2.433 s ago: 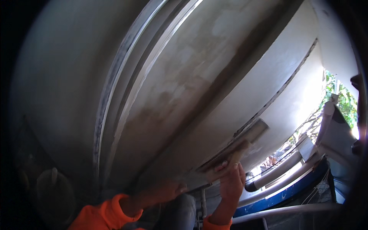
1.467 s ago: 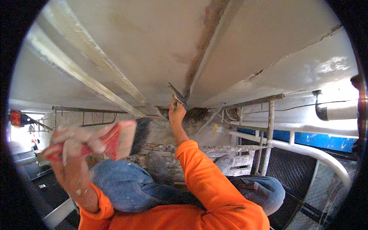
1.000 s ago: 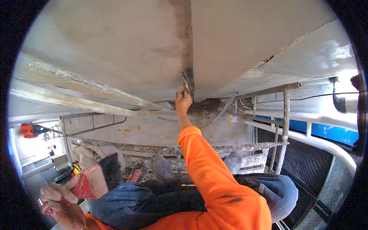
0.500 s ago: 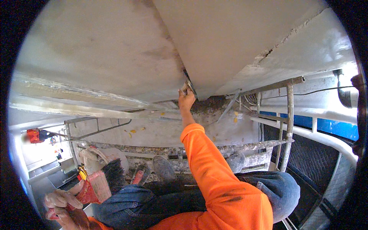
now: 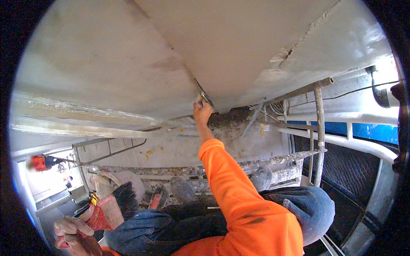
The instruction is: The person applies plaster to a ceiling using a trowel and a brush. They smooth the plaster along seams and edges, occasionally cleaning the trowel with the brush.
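Head view: red brush (image 5: 109,212) in left hand (image 5: 75,232), lower than earlier, trowel (image 5: 205,94) still in right hand (image 5: 202,113).

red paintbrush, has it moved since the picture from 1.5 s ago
Yes: judged against the crusted scaffold bar, the paintbrush in the left hand now sits lower in view and farther left.

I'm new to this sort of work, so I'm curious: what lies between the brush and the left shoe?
In the head view, a red-handled tool shows between the brush in the left hand and the left shoe.
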The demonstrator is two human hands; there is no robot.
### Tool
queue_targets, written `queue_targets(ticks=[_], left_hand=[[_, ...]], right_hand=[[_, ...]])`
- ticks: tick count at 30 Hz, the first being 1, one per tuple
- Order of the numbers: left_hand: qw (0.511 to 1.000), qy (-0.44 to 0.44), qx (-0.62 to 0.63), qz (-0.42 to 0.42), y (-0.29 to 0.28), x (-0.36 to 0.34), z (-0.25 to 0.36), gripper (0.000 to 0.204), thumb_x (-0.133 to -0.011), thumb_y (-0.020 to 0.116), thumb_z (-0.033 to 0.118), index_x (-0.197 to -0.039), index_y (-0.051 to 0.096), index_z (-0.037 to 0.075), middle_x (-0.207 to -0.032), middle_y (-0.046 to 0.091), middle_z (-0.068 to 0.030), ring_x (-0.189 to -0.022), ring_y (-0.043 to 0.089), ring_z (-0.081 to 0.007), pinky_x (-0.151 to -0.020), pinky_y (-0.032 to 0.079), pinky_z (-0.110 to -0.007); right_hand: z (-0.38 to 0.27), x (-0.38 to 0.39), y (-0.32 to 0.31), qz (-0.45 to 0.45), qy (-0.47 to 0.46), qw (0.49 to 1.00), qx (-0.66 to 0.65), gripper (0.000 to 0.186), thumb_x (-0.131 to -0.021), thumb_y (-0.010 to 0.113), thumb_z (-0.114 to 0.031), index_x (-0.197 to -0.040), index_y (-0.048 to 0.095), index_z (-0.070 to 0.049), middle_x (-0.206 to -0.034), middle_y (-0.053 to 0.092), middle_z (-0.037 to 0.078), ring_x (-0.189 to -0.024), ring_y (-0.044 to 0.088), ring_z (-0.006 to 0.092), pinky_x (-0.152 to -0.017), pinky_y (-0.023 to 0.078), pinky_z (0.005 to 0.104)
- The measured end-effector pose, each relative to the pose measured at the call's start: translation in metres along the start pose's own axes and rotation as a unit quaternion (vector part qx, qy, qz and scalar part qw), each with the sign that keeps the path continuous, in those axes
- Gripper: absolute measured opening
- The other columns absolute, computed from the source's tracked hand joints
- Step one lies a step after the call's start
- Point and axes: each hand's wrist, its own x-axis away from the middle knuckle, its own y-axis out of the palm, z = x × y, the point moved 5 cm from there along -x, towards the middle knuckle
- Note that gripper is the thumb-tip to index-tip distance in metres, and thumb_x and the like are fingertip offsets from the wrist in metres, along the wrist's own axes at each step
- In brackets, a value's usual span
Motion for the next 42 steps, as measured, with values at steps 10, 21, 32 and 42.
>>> queue_targets(ticks=[10, 21, 32, 42], left_hand=[[0.994, 0.039, 0.043, -0.096, 0.053, -0.003, 0.034, 0.03, -0.099, 0.068, 0.038, -0.093, 0.055, 0.011, -0.097, 0.054, -0.004, -0.072, 0.051, -0.0151, -0.067, 0.043, -0.028], [0.997, 0.023, 0.019, -0.078, 0.06, 0.0, 0.04, 0.026, -0.103, 0.063, 0.026, -0.086, 0.056, 0.007, -0.081, 0.054, -0.0058, -0.06, 0.051, -0.0143, -0.055, 0.041, -0.027], [0.99, 0.061, 0.079, -0.103, 0.061, 0.003, 0.043, 0.027, -0.101, 0.066, 0.027, -0.092, 0.059, 0.003, -0.08, 0.053, -0.0057, -0.061, 0.055, -0.0163, -0.058, 0.046, -0.029], [0.986, 0.047, 0.11, -0.12, 0.061, 0.006, 0.047, 0.017, -0.101, 0.063, 0.018, -0.094, 0.058, 0.003, -0.086, 0.056, -0.0079, -0.058, 0.055, -0.0182, -0.056, 0.048, -0.031]], right_hand=[[-0.031, 0.0, -0.009, 0.0, 0.023, 1.0, -0.008, 0.031, -0.079, 0.08, -0.014, -0.104, 0.071, 0.002, -0.098, 0.073, 0.022, -0.096, 0.07, 0.0416, -0.086, 0.053, 0.0466], [-0.061, -0.002, -0.013, -0.01, 0.01, 1.0, 0.021, 0.037, -0.081, 0.08, -0.02, -0.11, 0.071, 0.001, -0.102, 0.073, 0.023, -0.1, 0.068, 0.0435, -0.091, 0.051, 0.0485], [-0.093, -0.002, -0.022, -0.031, 0.048, 0.997, 0.047, 0.038, -0.084, 0.078, -0.023, -0.112, 0.071, 0.001, -0.105, 0.073, 0.023, -0.101, 0.068, 0.0443, -0.091, 0.051, 0.0487], [-0.145, -0.001, -0.041, -0.014, 0.031, 0.999, -0.001, 0.038, -0.082, 0.081, -0.02, -0.111, 0.07, 0.004, -0.105, 0.072, 0.024, -0.102, 0.067, 0.0444, -0.09, 0.051, 0.0467]])
